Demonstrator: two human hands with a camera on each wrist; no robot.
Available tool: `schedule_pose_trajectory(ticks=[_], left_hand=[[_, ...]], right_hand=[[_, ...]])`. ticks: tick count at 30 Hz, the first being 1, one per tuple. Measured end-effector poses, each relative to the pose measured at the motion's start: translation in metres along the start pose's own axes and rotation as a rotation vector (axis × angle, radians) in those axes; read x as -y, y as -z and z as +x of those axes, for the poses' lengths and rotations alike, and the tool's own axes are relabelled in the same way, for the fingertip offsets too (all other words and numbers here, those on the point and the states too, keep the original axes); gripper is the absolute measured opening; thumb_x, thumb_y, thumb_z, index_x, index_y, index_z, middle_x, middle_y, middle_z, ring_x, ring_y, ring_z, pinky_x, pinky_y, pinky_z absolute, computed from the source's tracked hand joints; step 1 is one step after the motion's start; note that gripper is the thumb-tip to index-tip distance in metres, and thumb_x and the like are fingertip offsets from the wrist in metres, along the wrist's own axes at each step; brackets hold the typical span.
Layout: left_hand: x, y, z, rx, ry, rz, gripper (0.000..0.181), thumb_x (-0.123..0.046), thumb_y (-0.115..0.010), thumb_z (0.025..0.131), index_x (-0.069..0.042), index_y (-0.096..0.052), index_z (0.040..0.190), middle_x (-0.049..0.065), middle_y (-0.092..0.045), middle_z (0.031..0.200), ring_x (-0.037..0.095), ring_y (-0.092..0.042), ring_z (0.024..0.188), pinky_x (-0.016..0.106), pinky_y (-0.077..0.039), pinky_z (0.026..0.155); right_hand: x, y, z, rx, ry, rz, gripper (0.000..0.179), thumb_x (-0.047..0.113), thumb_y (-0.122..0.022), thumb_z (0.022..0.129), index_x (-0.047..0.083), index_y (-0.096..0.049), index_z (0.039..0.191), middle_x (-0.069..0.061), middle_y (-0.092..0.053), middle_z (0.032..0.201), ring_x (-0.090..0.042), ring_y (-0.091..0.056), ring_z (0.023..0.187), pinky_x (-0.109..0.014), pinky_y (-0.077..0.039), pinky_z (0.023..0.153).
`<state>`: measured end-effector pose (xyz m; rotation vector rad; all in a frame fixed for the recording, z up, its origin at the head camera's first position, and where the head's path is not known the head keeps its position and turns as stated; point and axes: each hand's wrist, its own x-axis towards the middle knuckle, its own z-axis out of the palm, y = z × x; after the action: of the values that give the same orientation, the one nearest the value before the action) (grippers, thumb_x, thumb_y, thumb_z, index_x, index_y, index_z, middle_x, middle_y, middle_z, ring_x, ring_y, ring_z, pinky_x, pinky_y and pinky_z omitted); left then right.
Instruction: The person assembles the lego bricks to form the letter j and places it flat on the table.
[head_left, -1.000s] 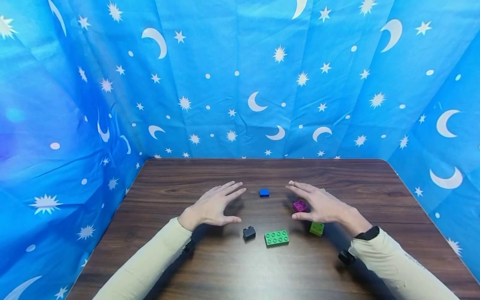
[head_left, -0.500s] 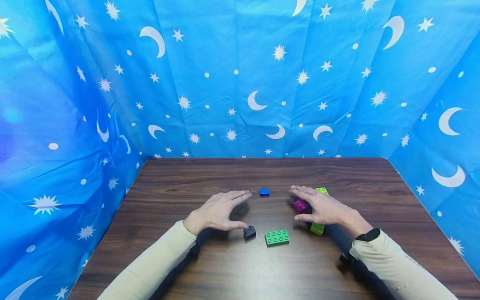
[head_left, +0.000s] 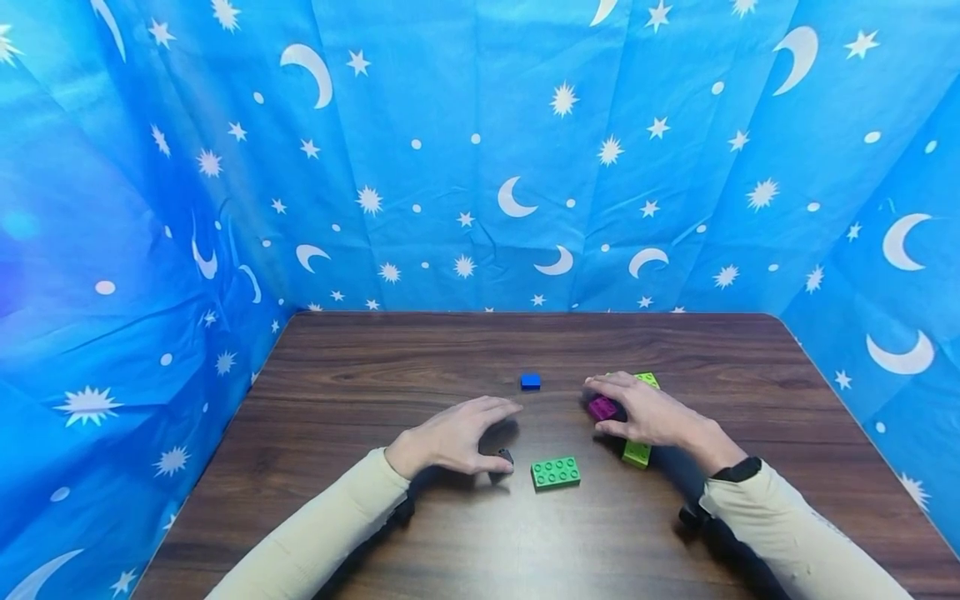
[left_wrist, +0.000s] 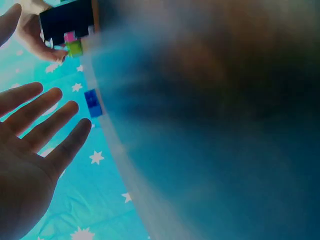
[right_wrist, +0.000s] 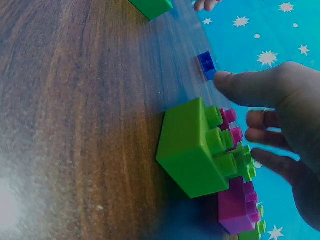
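Observation:
My left hand (head_left: pixel 457 437) is held over the table, its fingers extended and spread in the left wrist view. Its thumb partly covers a small black toy brick (head_left: pixel 504 458) in the head view; whether they touch, I cannot tell. My right hand (head_left: pixel 652 412) hovers, fingers apart, above a magenta brick (head_left: pixel 602 407) and a lime green brick (head_left: pixel 637 453). In the right wrist view the lime brick (right_wrist: pixel 187 147) stands nearest, with magenta brick (right_wrist: pixel 236 205) and more lime studs behind it. Part of this group is hidden under the hand. Neither hand grips anything.
A bright green eight-stud brick (head_left: pixel 556 472) lies between the hands, towards the front. Farther back sits a small blue brick (head_left: pixel 530 382). The brown wood-grain table (head_left: pixel 360 358) is bordered by a blue curtain (head_left: pixel 420 167) with moons and stars.
My left hand has moved right and nearer, and its thumb now overlaps the black brick. My right hand has lowered slightly over the magenta and lime bricks. The bricks have stayed in place.

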<state>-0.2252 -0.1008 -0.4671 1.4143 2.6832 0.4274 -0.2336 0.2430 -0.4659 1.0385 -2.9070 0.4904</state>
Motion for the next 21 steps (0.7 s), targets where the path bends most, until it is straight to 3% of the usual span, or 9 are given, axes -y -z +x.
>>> schedule_pose_trajectory(ticks=[7,21], left_hand=[[-0.008,-0.004,0.004,0.018,-0.014,0.008,0.084,-0.060,-0.065,0.083,-0.011,-0.041,0.147,0.005,-0.046,0.148,0.020,-0.042,0.137,0.035,-0.034,0.113],[-0.020,-0.006,0.016,0.066,-0.044,0.062,0.078,-0.058,-0.066,0.084,-0.009,-0.048,0.142,0.004,-0.054,0.140,0.018,-0.051,0.129,0.031,-0.040,0.108]], right_hand=[[-0.001,-0.002,0.001,-0.014,0.036,-0.013,0.055,0.030,-0.077,0.084,0.006,-0.060,0.131,-0.012,-0.063,0.127,-0.031,-0.057,0.118,-0.050,-0.050,0.095],[-0.004,-0.005,0.003,0.016,0.069,-0.052,0.041,0.016,-0.075,0.085,0.003,-0.065,0.122,-0.012,-0.067,0.116,-0.029,-0.062,0.108,-0.045,-0.053,0.088]])
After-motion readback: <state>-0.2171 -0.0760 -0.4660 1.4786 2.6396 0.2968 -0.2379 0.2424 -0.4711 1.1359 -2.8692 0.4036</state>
